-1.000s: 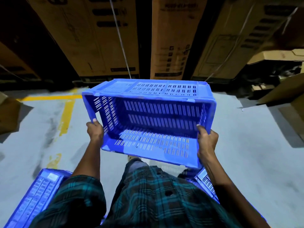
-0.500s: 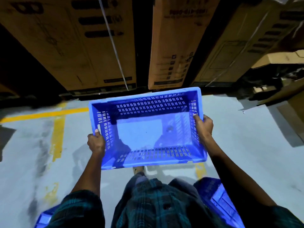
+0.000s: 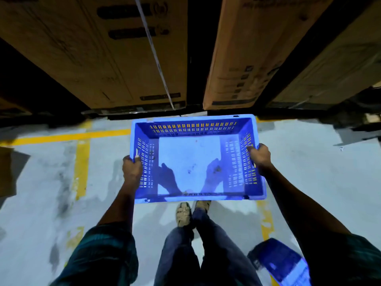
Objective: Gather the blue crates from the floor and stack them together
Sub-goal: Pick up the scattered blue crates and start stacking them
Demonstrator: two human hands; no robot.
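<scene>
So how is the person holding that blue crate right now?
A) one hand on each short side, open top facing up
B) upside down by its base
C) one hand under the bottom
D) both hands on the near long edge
A: the left hand and the right hand each grip a slotted end wall of the blue crate, and its bare inside floor faces the camera.

Grey floor (image 3: 309, 162) bears yellow lines (image 3: 68, 136), a blue crate (image 3: 282, 263), cardboard boxes (image 3: 115, 58).
</scene>
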